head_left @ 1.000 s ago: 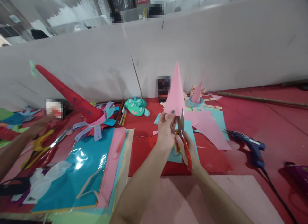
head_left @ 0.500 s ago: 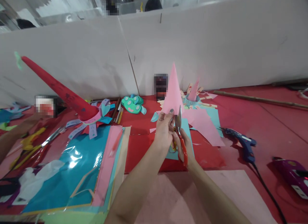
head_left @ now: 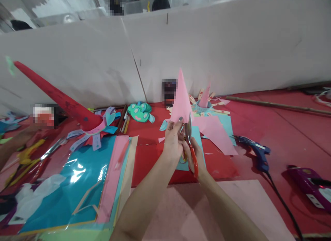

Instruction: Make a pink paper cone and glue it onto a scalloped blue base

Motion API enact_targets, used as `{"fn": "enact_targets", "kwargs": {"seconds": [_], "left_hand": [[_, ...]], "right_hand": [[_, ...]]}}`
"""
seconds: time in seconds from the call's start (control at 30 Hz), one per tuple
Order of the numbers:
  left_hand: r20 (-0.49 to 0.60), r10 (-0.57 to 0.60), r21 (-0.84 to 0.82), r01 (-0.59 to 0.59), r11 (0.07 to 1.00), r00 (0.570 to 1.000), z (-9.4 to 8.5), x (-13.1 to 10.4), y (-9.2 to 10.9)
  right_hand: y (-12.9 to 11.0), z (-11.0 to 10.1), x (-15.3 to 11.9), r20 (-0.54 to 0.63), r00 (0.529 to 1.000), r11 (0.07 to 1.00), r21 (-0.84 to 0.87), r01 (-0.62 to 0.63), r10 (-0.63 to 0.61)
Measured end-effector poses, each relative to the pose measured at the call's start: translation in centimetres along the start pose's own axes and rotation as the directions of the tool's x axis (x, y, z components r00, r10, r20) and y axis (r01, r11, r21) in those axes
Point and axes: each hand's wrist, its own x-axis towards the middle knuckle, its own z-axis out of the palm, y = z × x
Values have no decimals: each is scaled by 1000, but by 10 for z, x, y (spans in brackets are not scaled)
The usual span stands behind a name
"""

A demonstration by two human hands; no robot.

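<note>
A: Begin with the biggest thing. What is everything resting on?

B: A red table (head_left: 258,122). Taking twelve o'clock as straight away from the person, a long red cone (head_left: 58,92) stands tilted on it, between nine and ten o'clock from the middle of the view, its tip slanting toward ten.

A: And the smaller one, in hand?

B: The pink paper cone (head_left: 180,99) is held up before the pale wall panel (head_left: 224,54). It lies just past twelve from the left hand (head_left: 173,139) and around eleven from the right hand (head_left: 196,154).

A: So which hand is nearer?

B: The left. It pinches the cone's lower edge, thumb in front; I can't tell how its hidden fingers sit behind. The right is wrapped round the red handles of the scissors (head_left: 189,132).

A: How do those stand to the paper?

B: That's the relation I'd judge matters most. They sit by the cone's five o'clock corner, blades aimed nearly at twelve, so they run roughly alongside its long axis rather than across. Whether blades and paper touch, I can't tell.

A: And the cone itself?

B: Upright: tip at twelve, wide base at six, long axis between.
</note>
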Motion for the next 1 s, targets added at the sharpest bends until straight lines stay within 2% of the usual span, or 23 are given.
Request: {"fn": "enact_targets", "kwargs": {"seconds": [0.23,0.47,0.73,1.0], "left_hand": [[57,46,-67,-42,997,997,-3,0,-5],[14,16,-92,-14,996,1000,0,-2,-8],[-3,3,-132,-4,991,1000,3,-5,-6],[-12,-5,-91,4,996,1000,4,-5,-4]], "right_hand": [[1,-1,1,4,1000,998,-53,22,-22],[1,-3,2,-28,998,992,-117,57,-61],[1,-2,1,-16,999,998,-55,33,-34],[6,-2,0,-40,998,998,-47,41,-43]]}}
